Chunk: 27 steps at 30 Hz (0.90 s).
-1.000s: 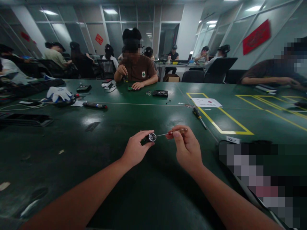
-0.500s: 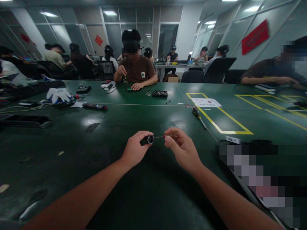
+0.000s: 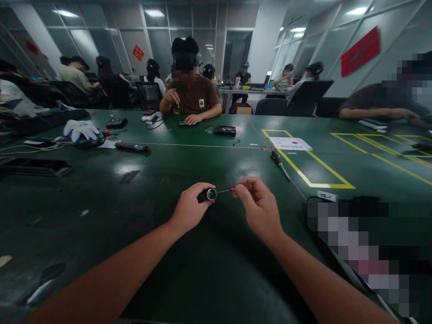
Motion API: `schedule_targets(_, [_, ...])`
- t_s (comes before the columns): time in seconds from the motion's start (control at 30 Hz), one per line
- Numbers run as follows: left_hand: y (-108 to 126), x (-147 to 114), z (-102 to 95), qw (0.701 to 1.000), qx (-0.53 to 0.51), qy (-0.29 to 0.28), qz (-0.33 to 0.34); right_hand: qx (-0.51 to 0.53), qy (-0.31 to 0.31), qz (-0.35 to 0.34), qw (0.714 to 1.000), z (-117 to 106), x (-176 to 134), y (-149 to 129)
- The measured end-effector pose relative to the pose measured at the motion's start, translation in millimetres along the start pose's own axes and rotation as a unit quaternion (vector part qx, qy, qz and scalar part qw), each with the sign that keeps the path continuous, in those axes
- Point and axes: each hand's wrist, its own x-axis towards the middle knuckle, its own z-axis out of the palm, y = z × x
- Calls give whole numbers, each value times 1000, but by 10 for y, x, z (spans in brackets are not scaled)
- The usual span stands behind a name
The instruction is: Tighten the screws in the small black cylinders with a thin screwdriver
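Note:
Between thumb and fingers, my left hand point(image 3: 191, 204) grips a small dark cylindrical part point(image 3: 211, 194) with a silvery round rim; its open end faces me. My right hand point(image 3: 259, 204) is closed around the handle of a small screwdriver point(image 3: 231, 190) with a red collar. Its thin shaft points left, and the tip reaches the rim of the cylindrical part. Whether the tip sits inside or only touches the rim, I cannot tell. Both hands are above the green table point(image 3: 216, 270).
A larger black-and-yellow screwdriver point(image 3: 280, 164) lies beyond my right hand, near a white paper sheet point(image 3: 290, 143) and yellow tape. White gloves point(image 3: 81, 131) and a pen-shaped tool point(image 3: 132, 147) lie at left. Opposite, a person point(image 3: 191, 94) works on a green board point(image 3: 182, 122).
My right thumb and fingers have shifted around the screwdriver handle, covering more of it. The cylindrical part stays in my left hand, nearly in the same place.

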Motion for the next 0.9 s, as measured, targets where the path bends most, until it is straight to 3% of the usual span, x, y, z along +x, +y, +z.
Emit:
schedule_targets(0.3, [-57, 0, 3, 1000, -8, -1, -12, 77, 12, 72, 994, 35, 97, 34])
schedule_targets(0.43, [-67, 4, 10, 1000, -12, 11, -5, 237, -3, 195, 952, 6, 172, 95])
schedule_targets(0.5, [-53, 4, 8, 1000, -15, 10, -2, 275, -9, 217, 937, -7, 186, 101])
schedule_targets(0.67, [-19, 3, -7, 1000, -20, 12, -14, 191, 42, 108, 975, -11, 143, 99])
schedule_targets(0.9, [17, 8, -7, 999, -30, 17, -24, 14, 16, 18, 1000, -10, 60, 30])
